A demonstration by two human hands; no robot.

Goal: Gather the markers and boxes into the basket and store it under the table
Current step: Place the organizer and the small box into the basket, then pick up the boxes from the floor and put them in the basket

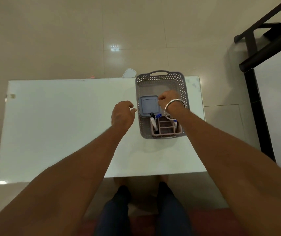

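While over the grey basket on the tabletop, right grip curled shut (contents unseen), just right of blue box; markers nearer. Left grip loosely curled, empty, beside basket.

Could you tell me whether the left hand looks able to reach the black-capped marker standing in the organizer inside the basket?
Probably yes. The left hand hovers just outside the basket, beside its left wall, and the black-capped marker stands against that side, uncovered from above; the right hand sits farther back.
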